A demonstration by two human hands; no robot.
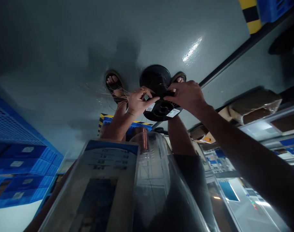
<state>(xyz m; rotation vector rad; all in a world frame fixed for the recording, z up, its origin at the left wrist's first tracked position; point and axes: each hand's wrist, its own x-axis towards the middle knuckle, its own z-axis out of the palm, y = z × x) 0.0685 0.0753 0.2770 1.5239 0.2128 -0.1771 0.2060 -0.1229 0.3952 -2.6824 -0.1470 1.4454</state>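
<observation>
A black spool [163, 111] with white labels on its near flange stands between the feet, its far flange [154, 75] behind. My left hand [139, 100] is closed, thumb and index finger meeting at the near flange's edge. A small coil of thin copper wire [143, 90] loops at its fingers, and loose wire strands [120, 94] trail off to the left. My right hand [188, 96] is closed, with its fingertips pinching at the top edge of the near flange. Whether a wire end lies in its fingers is hidden.
A transparent cylinder [159, 180] and a panel with printed text [108, 158] fill the near foreground, with a copper-wound reel [144, 140] at the cylinder's top. Blue crates [21, 164] stack at left. A plastic-wrapped carton [255, 104] lies at right. Grey floor [52, 48] stretches ahead.
</observation>
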